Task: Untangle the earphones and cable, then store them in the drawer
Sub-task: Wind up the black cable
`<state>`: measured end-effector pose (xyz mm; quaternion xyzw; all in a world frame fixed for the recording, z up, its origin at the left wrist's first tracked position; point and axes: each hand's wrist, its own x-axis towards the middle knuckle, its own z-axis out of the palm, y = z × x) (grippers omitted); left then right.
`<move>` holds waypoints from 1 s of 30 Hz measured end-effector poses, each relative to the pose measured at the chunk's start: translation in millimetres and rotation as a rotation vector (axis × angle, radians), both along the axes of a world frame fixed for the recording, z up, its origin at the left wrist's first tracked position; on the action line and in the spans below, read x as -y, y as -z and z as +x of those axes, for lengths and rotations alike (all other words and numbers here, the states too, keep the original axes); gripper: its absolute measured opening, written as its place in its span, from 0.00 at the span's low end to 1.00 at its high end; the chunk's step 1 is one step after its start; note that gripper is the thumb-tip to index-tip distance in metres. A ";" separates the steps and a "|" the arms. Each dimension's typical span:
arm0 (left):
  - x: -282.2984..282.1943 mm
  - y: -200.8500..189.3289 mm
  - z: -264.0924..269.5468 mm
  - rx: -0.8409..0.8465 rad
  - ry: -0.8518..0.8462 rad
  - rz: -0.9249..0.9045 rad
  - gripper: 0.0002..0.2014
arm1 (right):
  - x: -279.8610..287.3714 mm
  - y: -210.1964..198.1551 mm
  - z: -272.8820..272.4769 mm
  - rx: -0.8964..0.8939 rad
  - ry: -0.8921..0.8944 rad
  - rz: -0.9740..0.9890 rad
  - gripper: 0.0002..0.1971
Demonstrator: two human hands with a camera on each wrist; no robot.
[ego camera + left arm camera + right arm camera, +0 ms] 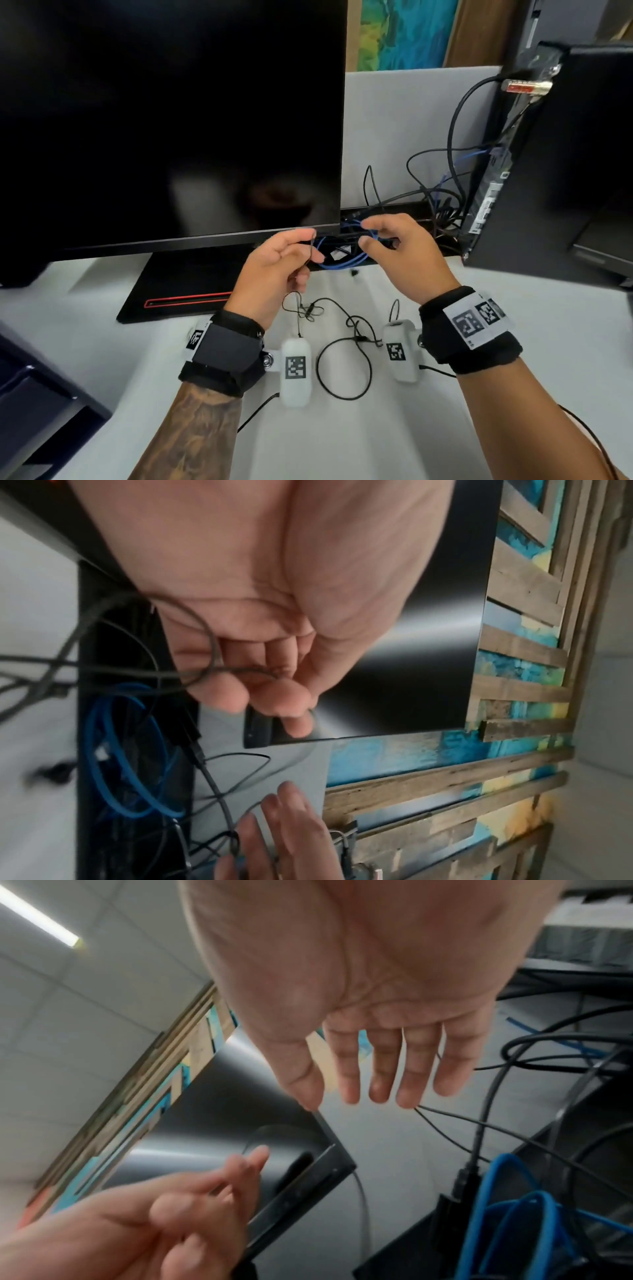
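Black earphone wire [310, 263] pinched in my left hand [274, 270], tangle [342, 329] hanging to the white desk [342, 438]; right hand [397, 253] spread, holding nothing.

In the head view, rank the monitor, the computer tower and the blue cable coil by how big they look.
1. monitor
2. computer tower
3. blue cable coil, partly hidden behind the hands.

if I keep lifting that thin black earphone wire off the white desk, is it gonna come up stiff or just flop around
Probably floppy: the thin black earphone wire lies in loose loops on the white desk and hangs limp below the left hand that pinches it. It looks light. The crossings near the middle may well snag, so the tangle would likely rise as one clump.
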<state>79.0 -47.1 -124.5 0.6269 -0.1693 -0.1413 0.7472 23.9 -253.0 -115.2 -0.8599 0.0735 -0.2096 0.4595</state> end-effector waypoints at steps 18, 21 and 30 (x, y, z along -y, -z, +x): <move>-0.7 -23.8 -1.9 -0.208 -0.091 -0.505 0.13 | -53.7 1.4 -11.9 -0.169 -0.469 0.031 0.05; -5.1 -26.0 -0.6 -0.203 -0.080 -0.427 0.12 | -48.2 -8.3 -13.8 -0.162 -0.463 0.153 0.09; -8.6 -34.1 -5.1 0.035 -0.114 0.175 0.09 | -39.2 -29.3 -14.3 -0.081 -0.298 0.521 0.07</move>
